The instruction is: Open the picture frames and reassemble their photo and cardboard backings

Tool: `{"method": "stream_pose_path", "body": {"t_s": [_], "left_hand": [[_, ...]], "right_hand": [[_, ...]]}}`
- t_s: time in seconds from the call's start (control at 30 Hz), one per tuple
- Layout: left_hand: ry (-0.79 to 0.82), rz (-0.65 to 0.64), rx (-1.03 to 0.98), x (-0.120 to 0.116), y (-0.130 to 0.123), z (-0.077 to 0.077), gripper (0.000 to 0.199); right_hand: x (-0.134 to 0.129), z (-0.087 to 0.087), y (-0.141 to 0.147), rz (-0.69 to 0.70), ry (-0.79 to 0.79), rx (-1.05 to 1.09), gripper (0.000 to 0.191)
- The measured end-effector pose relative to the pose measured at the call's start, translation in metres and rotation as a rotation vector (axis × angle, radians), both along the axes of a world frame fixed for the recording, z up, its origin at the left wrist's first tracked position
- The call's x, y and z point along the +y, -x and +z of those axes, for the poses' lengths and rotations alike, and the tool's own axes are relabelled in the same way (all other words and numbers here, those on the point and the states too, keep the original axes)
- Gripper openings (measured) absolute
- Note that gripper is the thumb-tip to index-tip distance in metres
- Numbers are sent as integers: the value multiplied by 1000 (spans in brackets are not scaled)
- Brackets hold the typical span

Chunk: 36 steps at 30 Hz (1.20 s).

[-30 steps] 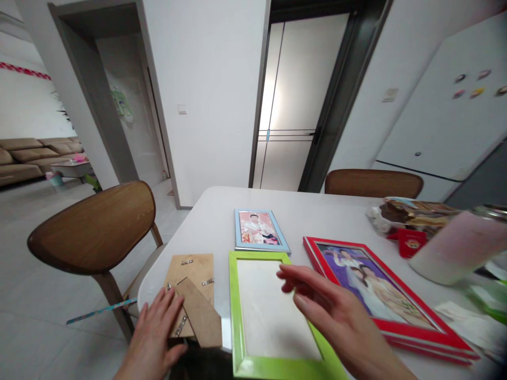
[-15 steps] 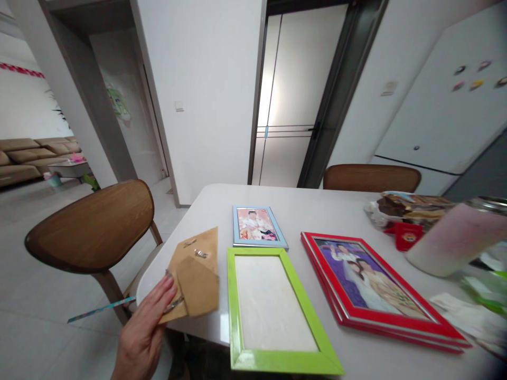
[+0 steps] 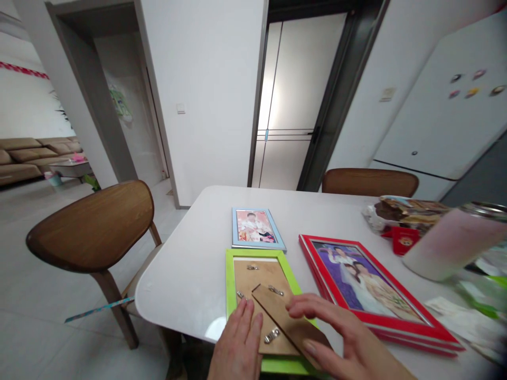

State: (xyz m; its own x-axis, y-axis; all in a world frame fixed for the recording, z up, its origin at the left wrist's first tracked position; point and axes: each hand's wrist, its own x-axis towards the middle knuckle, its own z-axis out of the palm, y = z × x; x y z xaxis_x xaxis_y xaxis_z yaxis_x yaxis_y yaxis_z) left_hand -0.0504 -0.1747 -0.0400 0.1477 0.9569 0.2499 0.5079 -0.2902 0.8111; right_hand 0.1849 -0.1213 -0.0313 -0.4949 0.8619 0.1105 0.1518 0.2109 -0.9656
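The left hand (image 3: 236, 343) lies flat on the picture-frame backing board (image 3: 261, 277) at seven o'clock; the right hand (image 3: 344, 338) half-curls at four, grip unclear.

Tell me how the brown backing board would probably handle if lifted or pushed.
The brown backing board looks thin and lies flat, so it is probably fairly stiff and light for its size. Its stand flap looks like a separate piece and might swing when lifted. Pushed sideways, the board would likely soon meet the border of the green frame.
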Motion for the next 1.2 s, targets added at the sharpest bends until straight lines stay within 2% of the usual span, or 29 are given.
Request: {"method": "stream_pose_path", "body": {"t_s": [0.07, 0.1, 0.2, 0.33, 0.53, 0.73, 0.87, 1.0, 1.2], "left_hand": [[13, -4, 69, 1, 0, 3, 51], [14, -9, 91, 2, 1, 5, 55], [-7, -26, 122, 3, 1, 10, 58], [-29, -89, 184, 3, 6, 16, 62], [10, -98, 336, 1, 18, 23, 30], [62, -92, 498, 1, 18, 25, 30], [86, -81, 531, 1, 16, 26, 31], [87, -81, 517, 1, 17, 24, 33], [97, -73, 512, 2, 16, 26, 31]], "right_hand": [[13, 27, 27, 20, -153, -238, 34], [17, 32, 35, 17, -201, -304, 37], [18, 23, 43, -31, -298, -400, 43], [16, 9, 42, -84, -394, -454, 39], [15, 16, 47, -75, -480, -551, 35], [38, 14, 67, -154, -615, -657, 31], [55, 17, 80, -138, -677, -743, 25], [62, 14, 69, -199, -694, -810, 26], [61, 7, 49, -171, -661, -776, 28]]}}
